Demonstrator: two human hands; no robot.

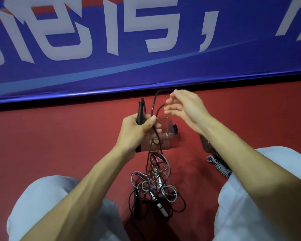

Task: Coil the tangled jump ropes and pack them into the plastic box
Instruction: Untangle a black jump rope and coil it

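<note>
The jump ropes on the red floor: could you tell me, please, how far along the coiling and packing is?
Done: one grey rope bundle lies wound at the right. In hand: the left hand grips a black rope handle, the right hand open by its loop. Left: the grey-and-black tangle to sort; the clear plastic box looks empty.

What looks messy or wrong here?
The rope pile on the red floor is a mess: black and grey cords looped through each other, a white handle caught inside. A black cord runs up from it to the black handle the left hand grips.
</note>
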